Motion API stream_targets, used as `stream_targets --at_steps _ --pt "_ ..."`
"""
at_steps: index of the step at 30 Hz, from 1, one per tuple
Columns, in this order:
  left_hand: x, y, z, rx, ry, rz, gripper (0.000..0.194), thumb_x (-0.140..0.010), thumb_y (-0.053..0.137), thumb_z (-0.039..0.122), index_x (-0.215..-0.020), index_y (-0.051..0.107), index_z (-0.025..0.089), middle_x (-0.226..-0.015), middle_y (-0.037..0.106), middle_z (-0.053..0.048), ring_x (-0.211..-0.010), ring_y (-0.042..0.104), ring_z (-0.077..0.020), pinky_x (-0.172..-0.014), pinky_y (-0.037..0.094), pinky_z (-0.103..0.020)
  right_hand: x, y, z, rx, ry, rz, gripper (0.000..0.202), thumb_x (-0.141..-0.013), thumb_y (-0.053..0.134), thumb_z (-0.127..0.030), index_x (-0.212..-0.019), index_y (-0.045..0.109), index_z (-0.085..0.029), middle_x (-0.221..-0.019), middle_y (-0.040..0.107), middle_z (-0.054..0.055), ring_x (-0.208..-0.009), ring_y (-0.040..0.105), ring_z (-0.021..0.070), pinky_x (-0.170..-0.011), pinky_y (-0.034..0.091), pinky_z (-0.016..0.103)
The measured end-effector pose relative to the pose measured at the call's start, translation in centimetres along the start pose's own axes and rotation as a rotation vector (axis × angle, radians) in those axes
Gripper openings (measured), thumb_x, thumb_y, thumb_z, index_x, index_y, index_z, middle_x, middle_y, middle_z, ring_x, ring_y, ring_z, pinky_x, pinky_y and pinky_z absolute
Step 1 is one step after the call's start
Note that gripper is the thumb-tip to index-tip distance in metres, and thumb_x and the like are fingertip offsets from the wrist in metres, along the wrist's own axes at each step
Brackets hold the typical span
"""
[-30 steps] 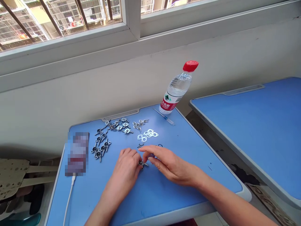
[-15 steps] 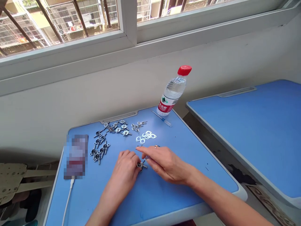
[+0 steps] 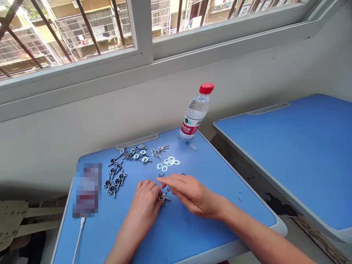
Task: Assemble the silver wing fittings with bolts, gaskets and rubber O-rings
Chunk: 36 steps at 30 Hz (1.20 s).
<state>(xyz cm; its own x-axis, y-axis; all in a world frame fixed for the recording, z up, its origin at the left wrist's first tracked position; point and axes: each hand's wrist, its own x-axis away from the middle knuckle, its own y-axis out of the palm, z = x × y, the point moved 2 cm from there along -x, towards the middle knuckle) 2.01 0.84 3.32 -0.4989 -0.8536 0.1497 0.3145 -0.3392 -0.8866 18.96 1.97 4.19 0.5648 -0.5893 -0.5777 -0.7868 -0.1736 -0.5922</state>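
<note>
My left hand (image 3: 145, 198) is closed at the fingertips on a small metal fitting with side stubs (image 3: 164, 198), steadying it on the blue desk (image 3: 132, 234). Against this fitting, my right hand (image 3: 189, 192) holds a small screwdriver (image 3: 168, 189) between thumb and fingers, its shaft slanting down to the part. Most of the handle is hidden by the hand. Just beyond my right fingertips lie tiny screws (image 3: 161, 175). Farther back are flat metal gaskets (image 3: 171, 161) and a cluster of small metal valve pieces (image 3: 158, 152).
Several fittings with dark round openings (image 3: 112, 178) and several with metal plates (image 3: 139, 153) lie at left. A blurred phone (image 3: 87, 190) has a white cable (image 3: 78, 238). A water bottle (image 3: 194, 115) and another screwdriver (image 3: 187, 142) are at the back. Another desk (image 3: 288, 154) stands right.
The camera view has tilted and shifted slightly. My right hand has turned a little around the screwdriver, while my left hand keeps its hold on the fitting.
</note>
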Motion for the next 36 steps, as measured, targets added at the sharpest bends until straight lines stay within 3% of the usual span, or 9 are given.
stream_targets --at_steps 6,10,12,16,19,26,33,36 --pt "-0.1 -0.3 0.2 -0.028 -0.014 -0.023 0.012 -0.087 0.058 0.008 -0.084 0.059 0.019 -0.091 0.065 -0.003 -0.089 0.055 -0.0228 -0.082 0.042 -0.037 0.0 0.3 0.2 0.127 -0.031 0.11 0.022 -0.101 0.045 -0.022 -0.112 0.062 -0.015 -0.071 0.063 0.003 -0.061 0.056 0.0149 -0.053 0.046 0.026" --pt "-0.1 -0.3 0.2 0.012 -0.018 -0.007 0.015 -0.085 0.057 0.004 -0.085 0.059 0.019 -0.093 0.066 -0.002 -0.09 0.055 -0.0221 -0.084 0.041 -0.037 -0.2 0.2 -0.1 0.05 -0.051 0.049 0.031 -0.101 0.038 -0.017 -0.128 0.053 -0.012 -0.091 0.069 0.01 -0.078 0.062 0.0172 -0.063 0.051 0.028" --pt "0.0 -0.2 0.2 0.024 -0.015 -0.004 0.018 -0.084 0.056 0.003 -0.088 0.059 0.02 -0.095 0.066 -0.002 -0.091 0.055 -0.0222 -0.083 0.041 -0.037 -0.3 0.2 -0.2 -0.017 -0.054 0.055 0.032 -0.101 0.037 -0.014 -0.129 0.052 -0.012 -0.091 0.069 0.009 -0.079 0.062 0.0157 -0.066 0.051 0.026" --pt "0.0 -0.2 0.1 -0.016 -0.018 -0.003 0.016 -0.085 0.055 0.005 -0.086 0.059 0.02 -0.093 0.065 -0.002 -0.089 0.054 -0.0223 -0.081 0.041 -0.037 -0.2 0.4 0.2 0.021 -0.026 0.166 0.021 -0.102 0.045 -0.023 -0.109 0.063 -0.015 -0.073 0.066 0.004 -0.063 0.057 0.0133 -0.057 0.047 0.024" --pt "-0.1 -0.1 0.0 -0.037 -0.022 -0.006 0.015 -0.084 0.055 0.005 -0.08 0.056 0.019 -0.089 0.064 -0.002 -0.088 0.055 -0.0223 -0.08 0.041 -0.036 -0.1 0.5 0.5 0.108 -0.004 0.195 0.024 -0.102 0.044 -0.029 -0.098 0.064 -0.016 -0.066 0.062 0.002 -0.056 0.052 0.013 -0.052 0.044 0.025" --pt "-0.3 -0.2 0.0 -0.01 -0.057 -0.008 0.017 -0.08 0.056 0.003 -0.082 0.058 0.02 -0.094 0.068 -0.003 -0.092 0.058 -0.0239 -0.083 0.04 -0.036 -0.3 0.3 0.4 -0.004 -0.012 0.085 0.031 -0.1 0.036 -0.017 -0.123 0.056 -0.012 -0.089 0.071 0.01 -0.079 0.065 0.0174 -0.068 0.052 0.029" --pt "-0.5 -0.3 -0.1 -0.01 -0.084 -0.015 0.016 -0.079 0.057 0.004 -0.083 0.061 0.019 -0.095 0.068 -0.004 -0.094 0.058 -0.0243 -0.084 0.041 -0.036 0.1 1.0 1.4 0.039 0.006 0.185 0.023 -0.099 0.048 -0.027 -0.108 0.065 -0.015 -0.077 0.07 0.007 -0.066 0.062 0.0162 -0.062 0.05 0.027" --pt "-0.5 -0.3 -0.2 -0.006 -0.09 -0.019 0.018 -0.077 0.058 0.003 -0.084 0.062 0.019 -0.097 0.069 -0.004 -0.096 0.058 -0.0248 -0.085 0.041 -0.037 -0.1 0.8 1.1 0.031 -0.006 0.167 0.025 -0.099 0.045 -0.025 -0.111 0.064 -0.014 -0.08 0.07 0.009 -0.07 0.062 0.017 -0.064 0.051 0.028"
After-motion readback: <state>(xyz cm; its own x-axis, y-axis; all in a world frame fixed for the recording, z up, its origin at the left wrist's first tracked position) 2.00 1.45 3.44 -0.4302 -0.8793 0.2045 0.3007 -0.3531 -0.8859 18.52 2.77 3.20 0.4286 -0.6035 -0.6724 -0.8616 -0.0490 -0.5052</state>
